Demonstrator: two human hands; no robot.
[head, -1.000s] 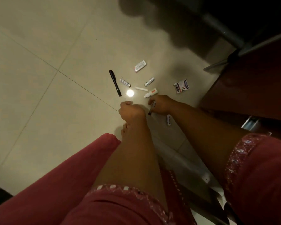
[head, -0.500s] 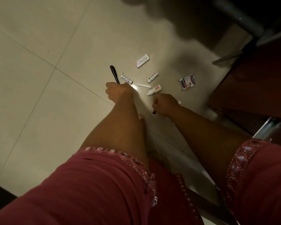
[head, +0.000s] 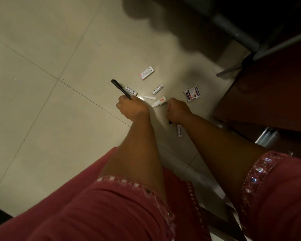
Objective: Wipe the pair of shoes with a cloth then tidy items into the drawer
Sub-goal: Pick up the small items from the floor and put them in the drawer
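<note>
Pale tiled floor (head: 59,49), dim light; dark wooden furniture (head: 268,94) at right with a metal rail below it. Small items lie scattered on the tiles: a white box (head: 146,74), two labelled tubes (head: 131,90) (head: 157,89), a dropper bottle (head: 159,102), a sachet (head: 192,93). Left hand (head: 131,108) grips a black pen (head: 120,88). Right hand (head: 178,111) is curled around a dark, slim object, probably another pen. No shoes or cloth in view.

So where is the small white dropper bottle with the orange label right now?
In the head view the dropper bottle lies on the floor tile between the two hands, just left of the right hand and below the plain white tube.
</note>
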